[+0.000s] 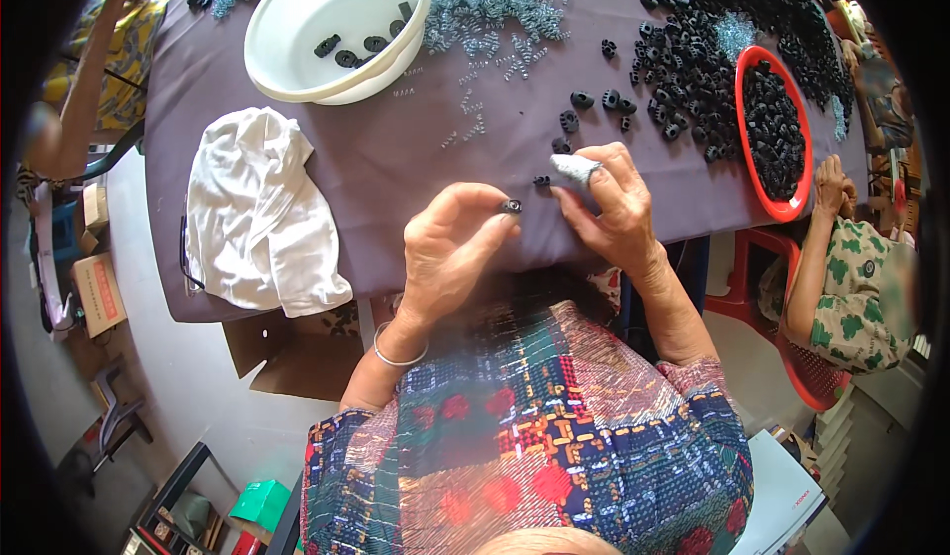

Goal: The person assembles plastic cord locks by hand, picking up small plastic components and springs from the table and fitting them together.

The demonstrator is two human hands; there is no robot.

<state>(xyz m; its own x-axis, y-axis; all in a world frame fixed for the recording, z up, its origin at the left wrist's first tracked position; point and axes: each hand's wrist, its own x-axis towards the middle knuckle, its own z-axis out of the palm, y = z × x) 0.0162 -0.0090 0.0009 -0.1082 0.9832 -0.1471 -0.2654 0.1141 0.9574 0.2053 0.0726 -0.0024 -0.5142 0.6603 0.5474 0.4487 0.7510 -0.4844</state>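
Between the thumb and forefinger of my left hand [450, 243] is a small black barrel-shaped plastic piece [512, 206], its round open end showing. My right hand [616, 204] has a white wrap [576, 167] on one fingertip. Its thumb and wrapped finger pinch a second, smaller black plastic piece [541, 181], just right of the first. The two pieces are apart. Beyond my right hand lie several loose black barrel pieces [569, 122] on the purple-grey tablecloth [396, 149].
A white basin [287, 85] with a few black pieces stands far left, beside heaped metal springs [495, 6]. A white cloth [257, 209] lies left. Black pieces [693, 70] pile up far right, near a red basin [741, 110]. Another person's hand [834, 184] rests at the right table edge.
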